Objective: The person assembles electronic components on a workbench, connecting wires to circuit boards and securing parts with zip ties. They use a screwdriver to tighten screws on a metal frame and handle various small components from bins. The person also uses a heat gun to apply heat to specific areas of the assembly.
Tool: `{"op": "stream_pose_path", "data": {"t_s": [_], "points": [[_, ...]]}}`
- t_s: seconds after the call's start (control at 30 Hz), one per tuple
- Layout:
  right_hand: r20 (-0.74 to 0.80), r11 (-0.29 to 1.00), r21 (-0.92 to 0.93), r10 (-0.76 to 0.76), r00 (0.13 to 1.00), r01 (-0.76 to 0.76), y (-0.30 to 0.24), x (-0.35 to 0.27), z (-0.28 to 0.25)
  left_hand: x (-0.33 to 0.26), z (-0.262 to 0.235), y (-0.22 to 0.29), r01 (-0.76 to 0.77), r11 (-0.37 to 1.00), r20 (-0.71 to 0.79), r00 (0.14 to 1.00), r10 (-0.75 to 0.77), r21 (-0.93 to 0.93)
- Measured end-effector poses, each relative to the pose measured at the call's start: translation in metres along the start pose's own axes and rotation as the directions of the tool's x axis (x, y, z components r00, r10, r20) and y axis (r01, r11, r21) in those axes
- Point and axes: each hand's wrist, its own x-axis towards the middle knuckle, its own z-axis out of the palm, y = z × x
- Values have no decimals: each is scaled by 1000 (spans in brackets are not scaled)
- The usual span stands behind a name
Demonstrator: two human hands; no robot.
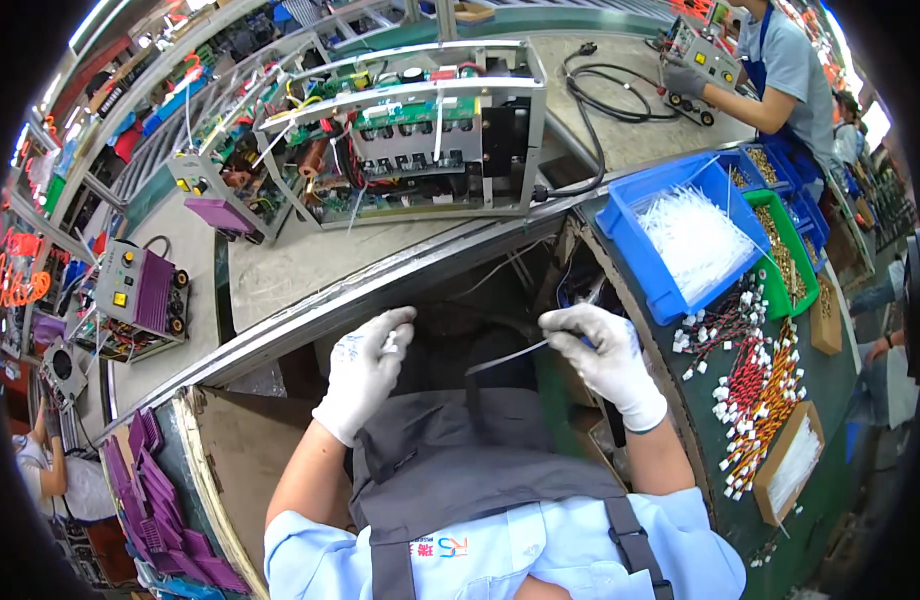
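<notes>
A shallow brown cardboard box (792, 462) lies at the near right end of the bench, long and open-topped, with pale white strips inside, and a smaller brown carton (826, 315) sits farther along the right edge beyond the green bin. On the far left a red-orange glowing sign (15, 275) shows against the dark wall. A small red and white badge (440, 547) sits on the grey apron's chest.
</notes>
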Motion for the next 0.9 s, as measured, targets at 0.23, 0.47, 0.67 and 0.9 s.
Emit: {"op": "stream_pose_path", "data": {"t_s": [0.23,0.47,0.67,0.9], "points": [[-16,989,-58,-139,990,138,-20,18,62,1,24,1,-89,950,388,898,206,-299],[337,935,-302,-79,938,187,-8,17,100,-28,15,-53,-51,986,422,900,113,-156],[488,893,-376,-38,872,249,4,36,103,-32,14,-56,150,972,458,887,-53,-178],[579,850,-464,80,811,248,30,29,101,-2,29,-49,-35,999,589,808,26,3]]}}
